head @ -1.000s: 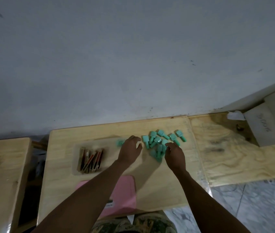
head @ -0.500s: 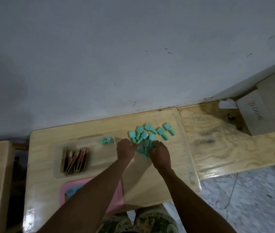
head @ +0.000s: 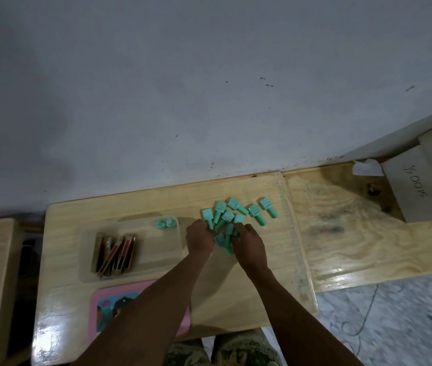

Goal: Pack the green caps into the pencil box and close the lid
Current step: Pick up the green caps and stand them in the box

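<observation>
Left hand: the left hand is down at the near-left edge of the pile; its fingers are curled in against the caps; the tips are tucked out of sight, so I cannot tell whether it holds one
Right hand: the right hand is just beside the left one; its fingers are curled round the nearest caps, and it has hold of them
Green caps: the green caps lie in a loose heap on the table; the heap starts right at both sets of fingertips and fans out beyond them and off to the right; a few lie between the two hands, touching both
Pencil box: the clear pencil box sits open just left of the left hand, its right wall near the knuckles
Caps in box: two caps sit in the box's far right corner, just left of the left hand
Sticks: brown and red sticks are bunched at the box's far-left end, well apart from both hands
Pink lid: the pink lid lies flat nearer than the box, partly under the left forearm
Cardboard box: a cardboard box is well off to the right, beyond the caps
</observation>
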